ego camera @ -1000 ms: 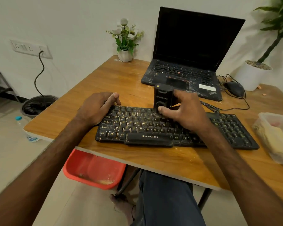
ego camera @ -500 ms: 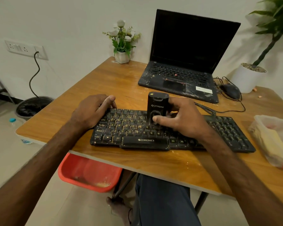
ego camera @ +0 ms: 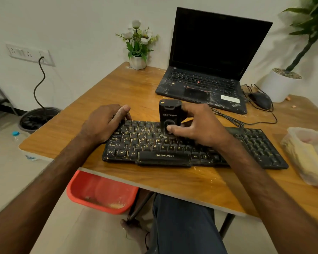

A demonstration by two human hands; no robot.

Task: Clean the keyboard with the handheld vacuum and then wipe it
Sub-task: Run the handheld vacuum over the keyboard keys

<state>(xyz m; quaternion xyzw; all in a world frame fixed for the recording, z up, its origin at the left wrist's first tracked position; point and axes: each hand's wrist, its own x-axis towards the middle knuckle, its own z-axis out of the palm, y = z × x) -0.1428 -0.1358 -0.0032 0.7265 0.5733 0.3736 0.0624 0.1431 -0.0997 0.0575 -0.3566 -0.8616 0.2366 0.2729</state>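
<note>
1. Keyboard, black, "ZEBRONICS" on the space bar: lying along the near edge of the desk, pale dust speckling its keys.
2. Handheld vacuum, black: standing upright, nozzle down on the keys left of the keyboard's middle, toward its 12 o'clock edge.
3. Right hand: wrapping its grip round the vacuum from 3 o'clock, thumb pressing on the lower front.
4. Left hand: resting at the keyboard's 10 o'clock corner, grip curling over that corner, thumb lying along the far edge.
5. Laptop, open, screen dark: sitting at 1 o'clock from the keyboard, a mouse lying at its 3 o'clock.
6. Flower pot: standing at the desk's 11 o'clock, by the wall.
7. Plastic bag: lying at 3 o'clock, just beside the keyboard's end.
8. Red tub: sitting under the desk at 7 o'clock.
</note>
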